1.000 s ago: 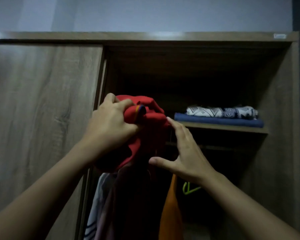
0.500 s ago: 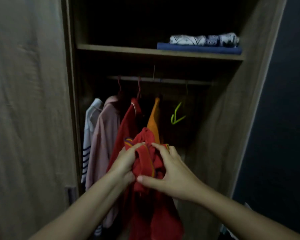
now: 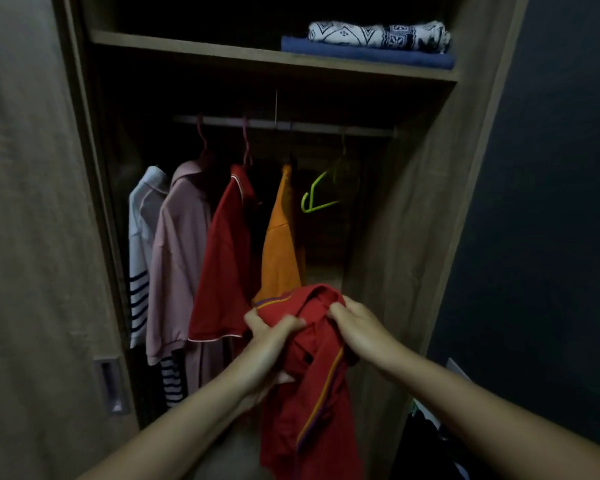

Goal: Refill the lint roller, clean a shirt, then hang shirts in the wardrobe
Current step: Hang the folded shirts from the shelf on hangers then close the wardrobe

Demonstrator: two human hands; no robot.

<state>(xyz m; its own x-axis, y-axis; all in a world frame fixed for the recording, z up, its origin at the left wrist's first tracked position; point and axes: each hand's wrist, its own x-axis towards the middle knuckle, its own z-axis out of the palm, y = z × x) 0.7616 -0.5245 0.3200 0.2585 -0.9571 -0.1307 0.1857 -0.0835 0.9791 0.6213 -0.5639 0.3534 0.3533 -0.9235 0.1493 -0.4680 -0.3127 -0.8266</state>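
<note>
Presently: red shirt (image 3: 312, 358), bunched, gripped by left hand (image 3: 267, 341) and right hand (image 3: 357, 330) at 6 o'clock. Green hanger (image 3: 317, 197) empty, 12 o'clock. Advice: find collar, spread shoulders before hanging.

A dim home bedroom, this: up beyond the hands stands an open wood-grain wardrobe (image 3: 413, 209), shirts (image 3: 184, 244) on its rail (image 3: 291, 125), folded clothes (image 3: 374, 43) on the shelf (image 3: 194, 51) higher still.

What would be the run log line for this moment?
left hand: grips red shirt | right hand: grips it | green hanger: empty
</note>
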